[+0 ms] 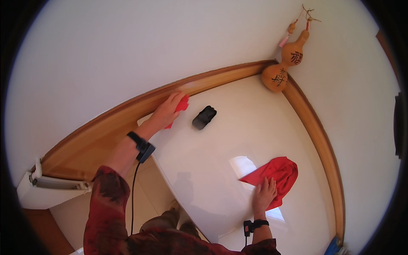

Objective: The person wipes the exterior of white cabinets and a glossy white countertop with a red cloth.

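Observation:
On the glossy white tabletop, my left hand is at the far left edge, close to the wooden wall trim. Its fingers are closed over a small red piece of material, most of which the hand hides. My right hand lies over the near-left part of a larger crumpled red cloth, with the fingertips on its surface. Whether those fingers grip the cloth cannot be made out. A small black object, like a case or device, sits just right of my left hand, apart from it.
A dried gourd with painted characters hangs in the wall corner. Wooden trim borders the tabletop along the walls. A white radiator is at the lower left. A black cable hangs from my left wrist strap. Something blue lies lower right.

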